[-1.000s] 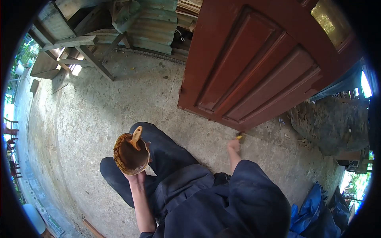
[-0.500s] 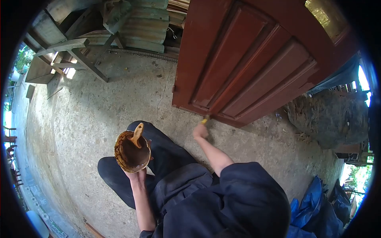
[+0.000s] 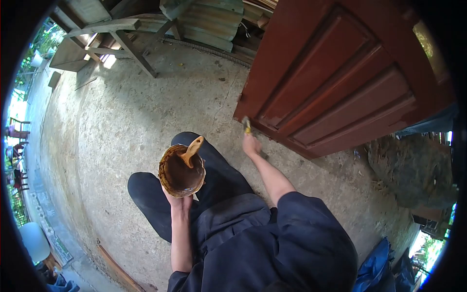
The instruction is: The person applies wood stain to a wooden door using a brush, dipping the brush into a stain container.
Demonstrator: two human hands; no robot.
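Note:
My left hand (image 3: 180, 198) is closed around the underside of a paint pot (image 3: 168, 182), holding it above my knees. Brown paint (image 3: 182, 176) fills part of the pot, and its inner wall is crusted with drips. A brush with a wooden handle (image 3: 193, 149) leans in it, bristle end down in the paint. My right hand (image 3: 251, 144) grips a small paintbrush (image 3: 247, 127) with a yellow band. Its bristles are right at the bottom edge of a reddish-brown panelled door (image 3: 311, 92), near the lower left corner. Wet-looking shine shows on the door's lower panels.
Wooden trestle pieces (image 3: 131, 51) and corrugated sheets (image 3: 214, 27) stand at the back left. A weathered board or slab (image 3: 413, 170) is right of the door. Blue plastic sheeting (image 3: 374, 265) lies at lower right, and a wooden strip (image 3: 116, 267) on the concrete floor (image 3: 121, 131).
My right hand has moved the paintbrush leftward along the door's bottom edge toward its corner. The view has turned, so the door and pot sit further right in the picture.

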